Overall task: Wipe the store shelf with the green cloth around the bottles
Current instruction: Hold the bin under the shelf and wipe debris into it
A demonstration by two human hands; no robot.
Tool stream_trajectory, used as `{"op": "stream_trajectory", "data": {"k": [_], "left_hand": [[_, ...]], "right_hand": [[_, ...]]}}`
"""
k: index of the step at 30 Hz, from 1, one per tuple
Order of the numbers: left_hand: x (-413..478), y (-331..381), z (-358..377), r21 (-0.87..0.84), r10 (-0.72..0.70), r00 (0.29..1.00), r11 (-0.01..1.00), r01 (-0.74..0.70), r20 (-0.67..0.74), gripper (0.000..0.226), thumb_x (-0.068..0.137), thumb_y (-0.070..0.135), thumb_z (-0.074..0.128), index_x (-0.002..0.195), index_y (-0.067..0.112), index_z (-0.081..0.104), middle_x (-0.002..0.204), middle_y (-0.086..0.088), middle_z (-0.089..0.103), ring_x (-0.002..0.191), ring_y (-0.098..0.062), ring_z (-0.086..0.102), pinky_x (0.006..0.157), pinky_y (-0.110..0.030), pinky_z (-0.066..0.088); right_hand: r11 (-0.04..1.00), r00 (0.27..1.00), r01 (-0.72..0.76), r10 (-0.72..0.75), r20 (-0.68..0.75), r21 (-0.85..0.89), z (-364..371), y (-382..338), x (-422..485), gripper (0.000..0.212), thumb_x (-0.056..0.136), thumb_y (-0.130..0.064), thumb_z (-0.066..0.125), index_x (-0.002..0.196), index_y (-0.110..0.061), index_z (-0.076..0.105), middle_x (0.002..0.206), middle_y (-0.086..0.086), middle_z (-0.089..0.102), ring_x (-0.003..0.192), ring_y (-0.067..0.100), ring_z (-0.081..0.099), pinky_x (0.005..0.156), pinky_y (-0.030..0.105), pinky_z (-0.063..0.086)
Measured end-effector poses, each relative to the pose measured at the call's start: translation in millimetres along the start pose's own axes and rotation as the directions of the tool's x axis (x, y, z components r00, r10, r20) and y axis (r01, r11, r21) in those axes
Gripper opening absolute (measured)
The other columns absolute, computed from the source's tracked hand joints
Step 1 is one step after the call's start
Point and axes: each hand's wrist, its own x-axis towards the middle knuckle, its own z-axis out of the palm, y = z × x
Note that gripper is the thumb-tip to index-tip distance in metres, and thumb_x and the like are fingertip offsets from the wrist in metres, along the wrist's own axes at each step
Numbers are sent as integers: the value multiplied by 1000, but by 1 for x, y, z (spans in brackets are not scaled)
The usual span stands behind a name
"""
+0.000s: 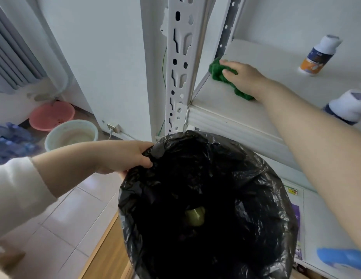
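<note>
Plastic at the left comes first: the left hand (125, 156) curls its fingers and thumb over the rim of the black bin liner (256, 178) and holds it open below the front edge of the shelf (266, 57), so it is well away from the wiping. Past the perforated white upright (180, 57), the green cloth (216, 74) lies bunched on the shelf board in the back left corner, close against the side frame. It is dark green, thick and nubbly. Its long axis runs on a slant from that corner toward the front, and much of it is hidden under the palm. The right hand (244, 77) lies on top of it and presses it down with fingers laid fairly flat, pointing into the corner. Rightward from this hand comes bare board, then the far bottle (318, 55), white with an orange and blue label and standing upright. The near bottle (348, 106) is cut by the frame edge. Both stand well apart from the cloth, so the coming stroke likely runs rightward and must bend around their bases.
</note>
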Motion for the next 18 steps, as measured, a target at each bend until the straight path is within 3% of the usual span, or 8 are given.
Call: {"op": "stream_trajectory", "data": {"k": [3, 7, 9, 11, 12, 14, 16, 18], "left_hand": [[1, -1, 0, -2, 21, 1000, 1000, -21, 10, 32, 90, -1, 43, 104, 23, 58, 102, -5, 71, 95, -24, 68, 86, -44, 54], [5, -2, -3, -6, 27, 999, 1000, -26, 25, 36, 90, -1, 43, 96, 31, 59, 87, 5, 75, 85, -17, 71, 65, -30, 58], [7, -3, -5, -4, 22, 999, 1000, -22, 40, 36, 91, -1, 43, 99, 31, 58, 87, 6, 75, 83, -16, 71, 61, -27, 57], [8, -4, -5, -9, 32, 999, 999, -32, 40, 34, 90, -1, 44, 99, 29, 59, 88, 5, 75, 84, -17, 71, 64, -29, 58], [9, -5, -5, -16, 35, 999, 999, -34, 38, 34, 90, -1, 44, 98, 28, 59, 87, 4, 75, 85, -17, 71, 65, -30, 58], [11, -7, -5, -30, 40, 998, 999, -39, 43, 36, 90, -2, 44, 97, 29, 59, 89, 4, 75, 86, -17, 71, 68, -32, 59], [12, -9, -4, -34, 53, 998, 998, -51, 43, 35, 89, -2, 44, 100, 27, 59, 90, 3, 75, 86, -17, 71, 68, -31, 58], [12, -10, -4, -41, 57, 998, 998, -55, 36, 34, 89, -3, 43, 102, 26, 58, 89, 3, 75, 85, -17, 71, 65, -28, 58]], "right_hand": [[998, 998, 58, -59, 34, 22, 4, -14, -38, 41, 96, -29, 41, 136, -35, 38, 148, -13, 33, 136, 12, 29, 102, 20, 17], [989, 989, 144, -146, 37, 45, 11, -33, -92, 39, 94, -23, 46, 131, -37, 45, 139, -13, 45, 128, 15, 43, 104, 22, 27], [984, 986, 166, -168, 20, 61, 16, -41, -119, 36, 93, -24, 49, 124, -41, 50, 135, -15, 50, 106, 24, 60, 95, 20, 39], [981, 983, 181, -181, -7, 73, 19, -44, -141, 34, 91, -24, 52, 116, -46, 53, 129, -15, 55, 83, 34, 65, 84, 24, 47], [978, 983, 182, -181, -19, 98, 20, -45, -151, 34, 90, -23, 53, 115, -46, 54, 124, -17, 57, 87, 35, 65, 85, 27, 49], [962, 984, 171, -157, -82, 212, 17, -44, -161, 35, 89, -18, 55, 116, -41, 56, 116, -20, 58, 107, 17, 61, 92, 15, 44], [941, 966, 159, -86, -242, 299, 4, -37, -155, 37, 89, -14, 55, 118, -38, 55, 116, -19, 58, 112, 2, 55, 95, 7, 37], [963, 913, 85, 26, -407, 254, -14, -24, -134, 36, 89, -15, 55, 120, -33, 57, 121, -12, 59, 110, 3, 54, 90, 3, 35]]}}
